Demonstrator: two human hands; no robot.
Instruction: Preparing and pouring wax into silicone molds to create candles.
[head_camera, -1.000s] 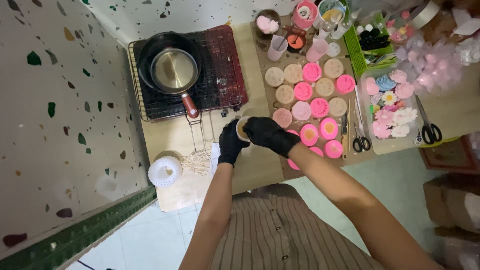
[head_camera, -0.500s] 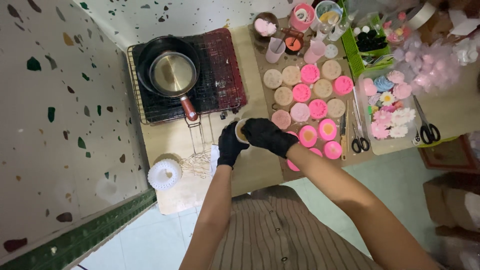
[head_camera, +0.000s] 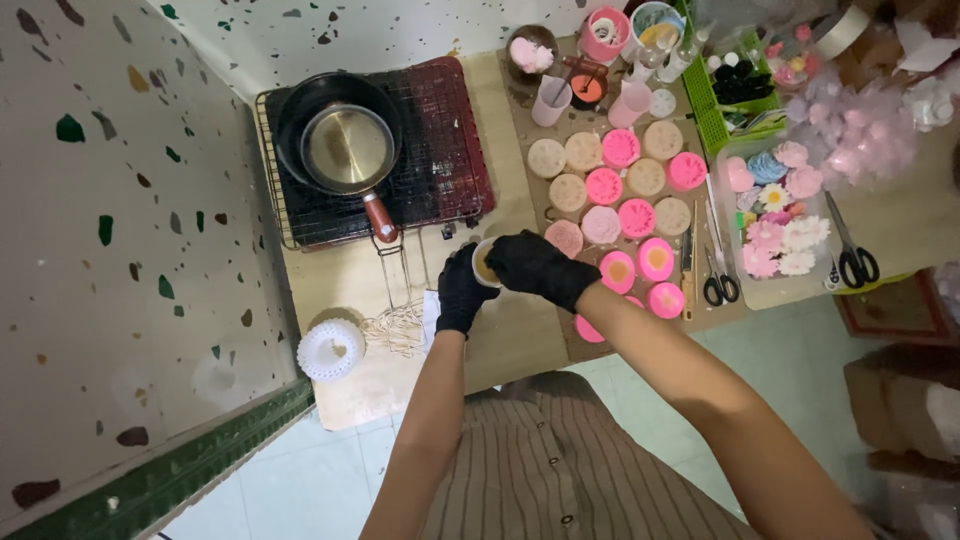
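Both my hands wear black gloves over the wooden table. My left hand (head_camera: 463, 290) grips a small pale cup (head_camera: 484, 263) with brownish liquid inside, held just in front of the stove. My right hand (head_camera: 538, 267) lies over the cup's rim from the right, fingers closed on it; whether it holds something thin in the cup is hidden. Right beside my right hand lie round pink and beige moulds (head_camera: 620, 190) in rows on a brown mat.
A steel saucepan (head_camera: 346, 148) sits in a black pan on a wire rack over a red stove (head_camera: 445, 150). A white round mould (head_camera: 330, 350), scissors (head_camera: 722, 285), a clear box of flower shapes (head_camera: 785, 215), cups and jars (head_camera: 600, 60) surround the mat.
Both hands stay on the cup in nearly the same place; only the view shifts slightly.
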